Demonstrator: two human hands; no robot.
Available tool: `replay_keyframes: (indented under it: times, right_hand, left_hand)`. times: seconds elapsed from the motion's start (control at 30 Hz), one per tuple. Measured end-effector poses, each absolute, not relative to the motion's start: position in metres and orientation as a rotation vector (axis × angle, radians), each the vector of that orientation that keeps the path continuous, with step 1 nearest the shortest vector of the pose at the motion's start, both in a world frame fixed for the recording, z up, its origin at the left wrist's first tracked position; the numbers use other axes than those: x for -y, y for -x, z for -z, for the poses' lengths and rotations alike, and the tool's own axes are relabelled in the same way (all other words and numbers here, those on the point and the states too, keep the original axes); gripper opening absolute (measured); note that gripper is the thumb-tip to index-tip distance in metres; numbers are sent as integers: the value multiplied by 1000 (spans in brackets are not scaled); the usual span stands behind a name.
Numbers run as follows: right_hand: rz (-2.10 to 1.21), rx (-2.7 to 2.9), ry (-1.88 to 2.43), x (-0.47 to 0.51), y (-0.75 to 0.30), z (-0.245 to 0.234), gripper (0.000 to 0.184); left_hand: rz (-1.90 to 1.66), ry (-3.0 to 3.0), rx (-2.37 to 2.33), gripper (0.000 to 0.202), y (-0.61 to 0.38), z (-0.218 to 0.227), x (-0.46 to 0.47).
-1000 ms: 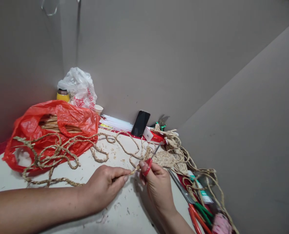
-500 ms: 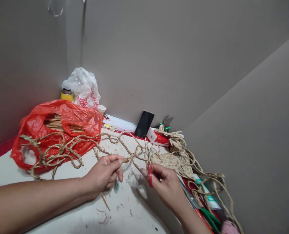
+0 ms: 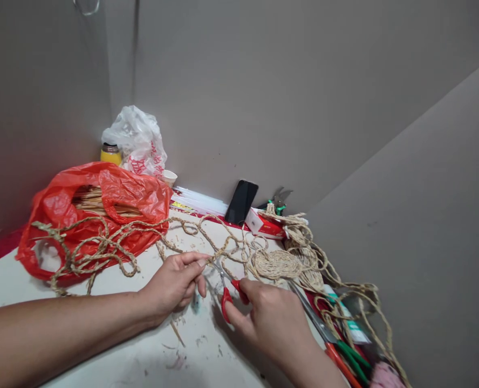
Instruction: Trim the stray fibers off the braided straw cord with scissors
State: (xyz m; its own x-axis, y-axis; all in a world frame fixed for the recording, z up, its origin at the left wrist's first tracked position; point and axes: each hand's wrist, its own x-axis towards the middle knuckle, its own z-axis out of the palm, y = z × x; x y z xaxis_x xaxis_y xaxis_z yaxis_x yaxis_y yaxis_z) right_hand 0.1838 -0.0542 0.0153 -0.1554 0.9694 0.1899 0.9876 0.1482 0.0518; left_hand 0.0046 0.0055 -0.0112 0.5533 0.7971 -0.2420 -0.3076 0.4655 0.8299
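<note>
My left hand is closed, pinching a braided straw cord between thumb and fingertips near the middle of the table. In my right hand is a pair of small scissors with red handles, thumb and fingers in the loops. The handles are spread, and the blades point at the cord just beside my left fingertips. From there the cord loops away over the table and onto the red plastic bag at the left. A coiled, woven straw piece lies beyond my right hand.
Straw stalks stick out of the red bag. Behind it stand a white plastic bag, a yellow jar and a cup. A phone leans at the back. Large shears and more cord lie along the right edge.
My right hand has turned and brought the scissors left to the cord, with their handles now spread apart. My left hand keeps its pinch in nearly the same place.
</note>
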Motion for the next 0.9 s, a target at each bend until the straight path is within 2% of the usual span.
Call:
replay_keyframes:
  times: [0.6,0.9]
  right_hand:
    - [83,2239,2037,51,-184,-2,29]
    - [-85,2111,1879,47,-192,4,31]
  left_hand:
    - [-764,-801,-684,38,-4,17,-7]
    - [-768,-785,-692,36,-4,15,-7]
